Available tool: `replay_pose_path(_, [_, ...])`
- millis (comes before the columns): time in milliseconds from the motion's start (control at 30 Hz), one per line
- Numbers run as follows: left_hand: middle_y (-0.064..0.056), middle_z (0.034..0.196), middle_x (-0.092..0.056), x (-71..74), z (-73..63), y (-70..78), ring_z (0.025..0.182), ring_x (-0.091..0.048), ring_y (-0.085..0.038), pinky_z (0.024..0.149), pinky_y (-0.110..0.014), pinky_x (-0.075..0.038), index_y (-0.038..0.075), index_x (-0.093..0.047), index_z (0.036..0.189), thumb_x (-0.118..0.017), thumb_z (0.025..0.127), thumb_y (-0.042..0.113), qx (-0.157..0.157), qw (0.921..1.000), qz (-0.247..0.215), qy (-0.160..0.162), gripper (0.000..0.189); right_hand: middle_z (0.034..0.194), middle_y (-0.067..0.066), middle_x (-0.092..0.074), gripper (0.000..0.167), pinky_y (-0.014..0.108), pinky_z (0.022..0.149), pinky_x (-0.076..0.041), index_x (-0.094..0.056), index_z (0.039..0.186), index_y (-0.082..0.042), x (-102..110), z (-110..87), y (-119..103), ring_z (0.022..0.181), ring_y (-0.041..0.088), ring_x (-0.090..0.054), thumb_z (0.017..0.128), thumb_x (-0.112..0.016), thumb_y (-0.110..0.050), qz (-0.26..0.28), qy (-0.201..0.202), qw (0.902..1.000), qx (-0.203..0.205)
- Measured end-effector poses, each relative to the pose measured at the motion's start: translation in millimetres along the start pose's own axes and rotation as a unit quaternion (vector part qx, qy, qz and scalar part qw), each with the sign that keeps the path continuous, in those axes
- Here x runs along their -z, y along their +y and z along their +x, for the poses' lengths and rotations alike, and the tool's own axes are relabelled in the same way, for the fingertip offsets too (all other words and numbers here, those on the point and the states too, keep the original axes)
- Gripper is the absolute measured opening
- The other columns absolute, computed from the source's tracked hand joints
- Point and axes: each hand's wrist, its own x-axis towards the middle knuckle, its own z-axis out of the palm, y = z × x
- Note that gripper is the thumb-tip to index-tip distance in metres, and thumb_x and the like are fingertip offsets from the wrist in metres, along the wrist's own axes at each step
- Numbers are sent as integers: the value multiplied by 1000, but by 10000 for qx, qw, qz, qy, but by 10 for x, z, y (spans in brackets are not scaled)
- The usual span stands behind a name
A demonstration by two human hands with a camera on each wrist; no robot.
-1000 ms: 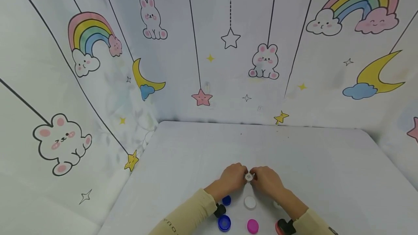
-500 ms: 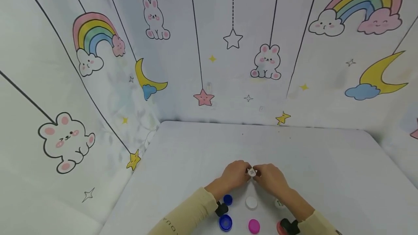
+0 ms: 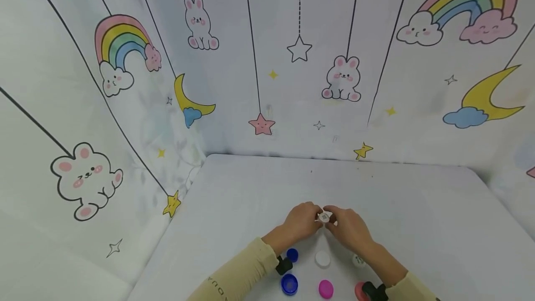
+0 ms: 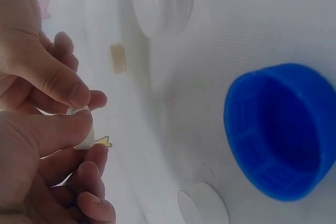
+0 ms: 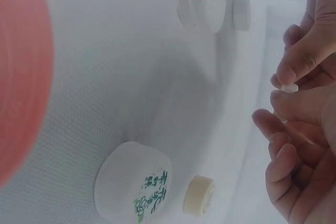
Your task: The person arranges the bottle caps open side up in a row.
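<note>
Both hands meet over the middle of the table around a small white round cap (image 3: 323, 218). The left hand (image 3: 303, 221) pinches it from the left between thumb and fingers. On the other side the right hand (image 3: 349, 227) pinches it with thumb and fingertips. The cap's round face, with a squarish mark, points toward the head camera. In the left wrist view most of the white cap (image 4: 85, 136) is hidden behind the thumbs; only a small piece of the cap (image 5: 289, 88) shows in the right wrist view.
Nearer the body lie a small blue cap (image 3: 292, 255), a larger blue cap (image 3: 289, 284), a white cap (image 3: 322, 259), a pink cap (image 3: 326, 289), a white cap with green writing (image 5: 134, 182) and a red cap (image 3: 361, 291). A beige cap (image 5: 199, 195) stands beyond. Printed cloth walls surround the table.
Both hands have moved slightly away from the body, carrying the white cap. The right fingers have shifted on its side. The head view has turned a little left. The loose caps stay put.
</note>
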Motion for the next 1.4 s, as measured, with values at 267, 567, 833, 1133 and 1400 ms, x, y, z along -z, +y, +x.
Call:
replay_pose_path(267, [6, 80, -60, 46, 30, -20, 71, -51, -5, 64, -19, -42, 13, -74, 108, -73, 88, 21, -25, 9999, -51, -144, 21, 78, -5, -70, 34, 31, 61, -47, -68, 112, -10, 13, -10, 12, 68, 11, -60, 80, -78, -9, 58, 76, 10000, 17])
replay_pose_path(567, [1, 100, -71, 83, 12, -26, 92, -64, -9, 77, -22, -50, 12, -73, 113, -61, 97, 18, -102, 9995, -305, -23, 20, 85, -2, -70, 25, 26, 58, -46, -71, 111, -10, 76, -7, -32, 65, 6, -56, 86, -73, -10, 212, 324, 9992, 99])
replay_pose_path(833, [5, 87, -69, 88, 3, -59, 66, -52, -2, 60, -16, -43, 10, -73, 108, -55, 100, 17, 67, 9950, -999, -43, 21, 77, -10, -63, 39, 22, 56, -43, -66, 120, -12, 18, -14, -6, 60, 3, -50, 83, -76, -10, 321, 93, 9994, 87])
replay_pose_path(1133, [8, 70, -63, 87, -12, -68, 57, -49, -3, 52, -18, -40, 7, -74, 97, -53, 100, 16, 586, 9809, -1845, -171, 23, 78, -10, -55, 43, 22, 55, -41, -66, 120, -13, -49, -35, -29, 62, 4, -47, 80, -79, -8, 143, 275, 9991, 285])
replay_pose_path(1400, [5, 79, -67, 56, -34, -87, 60, -50, -2, 53, -18, -41, 6, -69, 117, -58, 97, 13, 639, 9766, -2048, -150, 24, 79, -7, -58, 39, 22, 55, -41, -68, 119, -9, -56, -38, -37, 62, 6, -47, 81, -79, -11, 54, 312, 9992, 229])
